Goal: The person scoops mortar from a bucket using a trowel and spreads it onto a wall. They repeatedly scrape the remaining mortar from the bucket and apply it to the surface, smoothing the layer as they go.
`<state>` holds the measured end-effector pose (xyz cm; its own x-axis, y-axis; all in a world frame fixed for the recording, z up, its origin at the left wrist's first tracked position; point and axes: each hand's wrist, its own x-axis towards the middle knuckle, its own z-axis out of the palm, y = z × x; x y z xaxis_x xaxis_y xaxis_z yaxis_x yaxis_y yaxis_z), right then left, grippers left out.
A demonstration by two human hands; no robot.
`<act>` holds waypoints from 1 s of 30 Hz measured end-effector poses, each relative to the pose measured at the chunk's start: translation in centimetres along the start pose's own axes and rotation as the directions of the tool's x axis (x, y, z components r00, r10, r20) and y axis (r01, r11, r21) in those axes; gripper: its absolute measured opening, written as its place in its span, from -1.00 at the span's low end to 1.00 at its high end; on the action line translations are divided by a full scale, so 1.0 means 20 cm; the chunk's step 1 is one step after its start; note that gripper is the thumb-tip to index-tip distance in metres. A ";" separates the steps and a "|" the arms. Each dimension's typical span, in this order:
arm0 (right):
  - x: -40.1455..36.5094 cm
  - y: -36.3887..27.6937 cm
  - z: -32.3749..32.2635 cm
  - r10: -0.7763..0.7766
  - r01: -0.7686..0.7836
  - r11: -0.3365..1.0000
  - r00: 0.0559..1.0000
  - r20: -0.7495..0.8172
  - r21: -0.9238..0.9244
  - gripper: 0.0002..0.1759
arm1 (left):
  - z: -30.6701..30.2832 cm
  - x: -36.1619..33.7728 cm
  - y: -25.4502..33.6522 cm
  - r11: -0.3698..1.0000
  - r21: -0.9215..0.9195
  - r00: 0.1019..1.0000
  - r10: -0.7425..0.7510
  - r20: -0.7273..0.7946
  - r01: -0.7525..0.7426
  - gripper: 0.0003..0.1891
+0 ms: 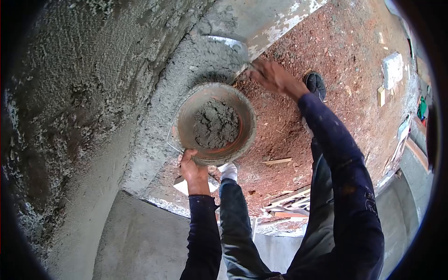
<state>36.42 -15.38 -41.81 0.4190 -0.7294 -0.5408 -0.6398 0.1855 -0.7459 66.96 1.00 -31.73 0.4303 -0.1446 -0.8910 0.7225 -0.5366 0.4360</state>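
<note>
My left hand (194,173) is closed on the near rim of a round bucket (185,125), which is tilted so that its mouth faces me. Wet grey mortar (217,123) lies in the bottom of the bucket. Above and to the right, my right hand (274,78) is closed around the handle of a trowel, largely hidden by the fingers. The trowel blade (228,50), smeared by motion, is over the mortar-covered ledge (179,65) beyond the bucket. A wire bail (170,136) hangs at the bucket's left side.
A rough plastered wall (79,74) rises at left. Reddish rubble ground (336,51) spreads to the right, with my shoe (315,85) on it. Wood strips (291,205), a white block (393,69) and a small wood piece (381,96) lie about.
</note>
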 end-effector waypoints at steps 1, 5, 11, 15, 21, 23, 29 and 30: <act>-0.06 -0.02 0.03 -0.077 0.074 0.997 0.993 -0.086 -0.032 -0.38 | 0.01 0.01 0.01 1.000 -0.007 1.000 -0.016 -0.001 0.016 -0.54; -0.44 -0.29 0.08 -0.216 0.211 0.971 0.976 -0.030 -0.111 -0.54 | 0.04 0.01 0.03 1.000 -0.023 0.999 -0.005 -0.038 0.005 -0.54; -0.43 -0.20 0.08 -0.135 0.119 0.990 0.957 -0.258 -0.075 -0.63 | 0.01 0.00 0.05 0.999 -0.017 0.999 -0.044 0.029 0.045 -0.64; -0.01 0.09 -0.26 0.174 -0.216 0.970 0.937 -0.302 -0.109 -0.66 | -0.15 0.01 0.02 0.999 -0.028 0.999 0.027 0.020 -0.026 -0.68; 0.39 -0.07 -0.25 0.314 -0.318 0.948 0.945 -0.093 -0.027 -0.62 | -0.36 0.02 0.03 0.996 0.047 0.998 0.070 -0.001 -0.070 -0.53; 0.37 0.11 -0.07 -0.142 -0.132 0.701 0.937 -0.318 -0.701 -0.67 | -0.40 0.03 0.01 0.987 0.031 0.987 0.158 -0.027 -0.158 -0.71; 0.27 0.10 -0.05 -0.252 0.132 0.892 0.939 -0.234 -0.432 -0.71 | -0.43 -0.05 0.04 0.996 0.070 0.999 0.047 -0.009 -0.046 -0.50; 0.30 0.13 -0.05 -0.549 0.104 0.604 0.773 -0.318 -0.790 -0.73 | -0.45 -0.04 0.03 0.996 0.065 0.998 0.066 -0.001 -0.066 -0.50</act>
<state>36.54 -19.85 -46.59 0.4700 -0.8752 0.1147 -0.8521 -0.4838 -0.1996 71.86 8.33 -29.65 0.4774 -0.1787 -0.8603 0.6558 -0.5792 0.4842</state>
